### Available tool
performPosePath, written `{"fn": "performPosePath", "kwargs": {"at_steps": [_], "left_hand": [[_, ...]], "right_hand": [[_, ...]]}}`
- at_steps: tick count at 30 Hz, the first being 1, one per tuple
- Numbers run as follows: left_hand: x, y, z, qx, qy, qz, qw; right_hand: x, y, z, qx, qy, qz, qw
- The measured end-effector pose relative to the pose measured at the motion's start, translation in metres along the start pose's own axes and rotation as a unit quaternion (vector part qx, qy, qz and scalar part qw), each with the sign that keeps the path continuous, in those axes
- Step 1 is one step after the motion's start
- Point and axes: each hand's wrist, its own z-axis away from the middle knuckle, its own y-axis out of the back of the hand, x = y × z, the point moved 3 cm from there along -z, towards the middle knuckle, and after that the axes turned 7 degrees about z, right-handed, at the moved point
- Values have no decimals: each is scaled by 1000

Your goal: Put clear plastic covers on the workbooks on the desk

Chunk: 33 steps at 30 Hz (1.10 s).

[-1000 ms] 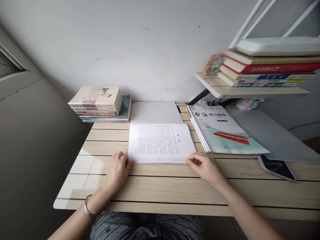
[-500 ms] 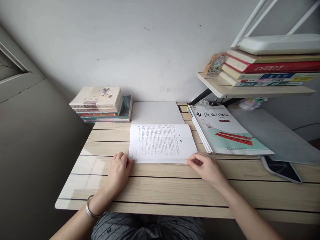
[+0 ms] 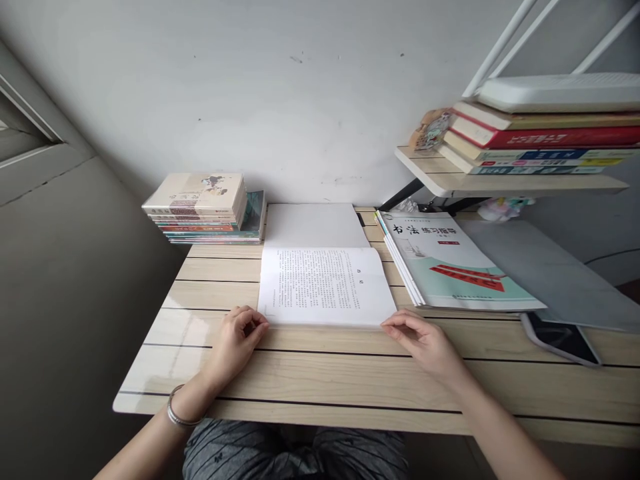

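Observation:
An open book [image 3: 323, 287] lies flat in the middle of the desk, its far page blank and its near page printed with dense text. My left hand [image 3: 239, 341] pinches the near left corner of the book between thumb and fingers. At the near right corner, my right hand [image 3: 420, 339] holds the page edge in a pinch, thumb and forefinger together. A silver bangle [image 3: 179, 408] circles my left wrist.
Stacked books [image 3: 200, 207] stand at the back left of the desk [image 3: 325, 380]. Right of the open book lie several calligraphy workbooks [image 3: 460, 263], with a phone [image 3: 561, 339] nearer me. A raised shelf [image 3: 515, 183] at the right bears more books [image 3: 545, 137] and a white device [image 3: 560, 92].
My right hand has slid slightly right to the book's near right corner. My left hand has turned a little, its thumb and fingers now pinched at the corner. The book stays in place.

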Motion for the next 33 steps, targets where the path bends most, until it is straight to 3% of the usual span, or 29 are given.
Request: {"fn": "performPosePath", "kwargs": {"at_steps": [10,17,23,27,33], "left_hand": [[-2,1,0,19,6,26,999],[0,3,3,18,0,39,999],[9,3,10,-3,-81,-77,994],[13,0,19,-35,-124,-136,982],[11,-3,32,-31,-69,-60,995]], "right_hand": [[12,-2,1,26,-11,19,999],[2,0,4,25,40,33,998],[-13,-1,13,6,128,121,984],[-18,-5,21,-41,165,138,976],[-34,-23,20,-23,129,180,975]]}}
